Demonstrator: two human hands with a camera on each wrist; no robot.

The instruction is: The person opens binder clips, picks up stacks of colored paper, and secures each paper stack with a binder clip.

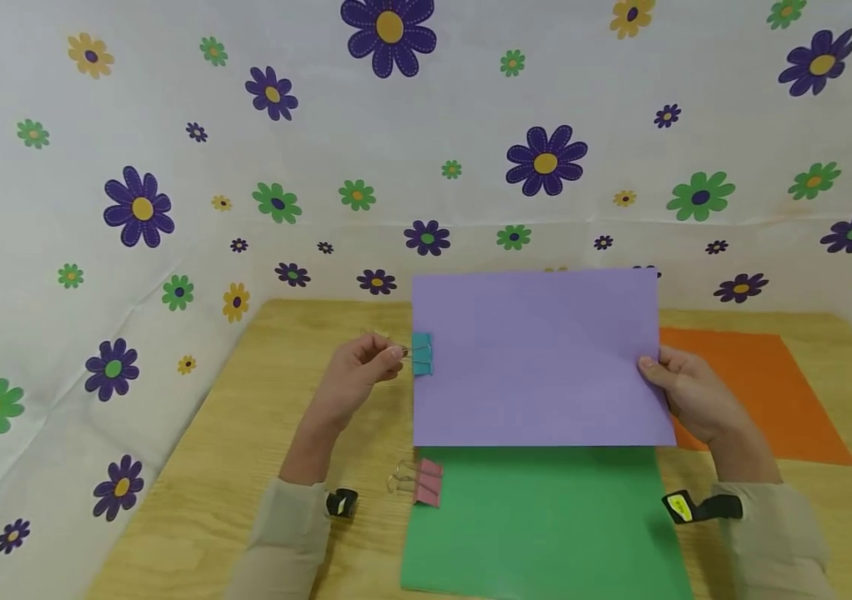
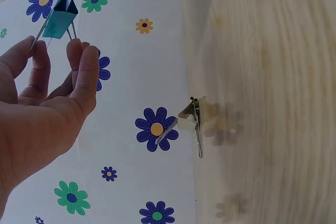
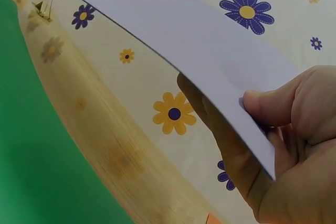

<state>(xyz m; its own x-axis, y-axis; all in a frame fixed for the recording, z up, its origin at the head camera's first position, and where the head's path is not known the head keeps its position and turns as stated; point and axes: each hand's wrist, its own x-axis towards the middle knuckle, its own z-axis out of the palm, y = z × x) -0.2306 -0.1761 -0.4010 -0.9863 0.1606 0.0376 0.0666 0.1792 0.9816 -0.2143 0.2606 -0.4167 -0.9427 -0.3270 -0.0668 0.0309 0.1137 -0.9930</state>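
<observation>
A purple sheet of paper (image 1: 531, 358) is held up over the table, tilted towards me. My left hand (image 1: 358, 371) pinches the wire handles of a teal binder clip (image 1: 422, 354) between thumb and fingers. That clip sits on the sheet's left edge, and the left wrist view shows its handles spread in the fingers. On the opposite side, my right hand (image 1: 699, 396) grips the sheet's right edge, thumb on the front face and fingers behind. In the right wrist view the purple sheet (image 3: 173, 40) bends slightly towards the hand.
Below lies a green sheet (image 1: 538, 525) with a pink binder clip (image 1: 428, 483) at its upper left edge. An orange sheet (image 1: 764, 392) rests on the wooden table (image 1: 193, 492) at right. A gold binder clip (image 2: 187, 121) stands near the flowered backdrop (image 1: 471, 108).
</observation>
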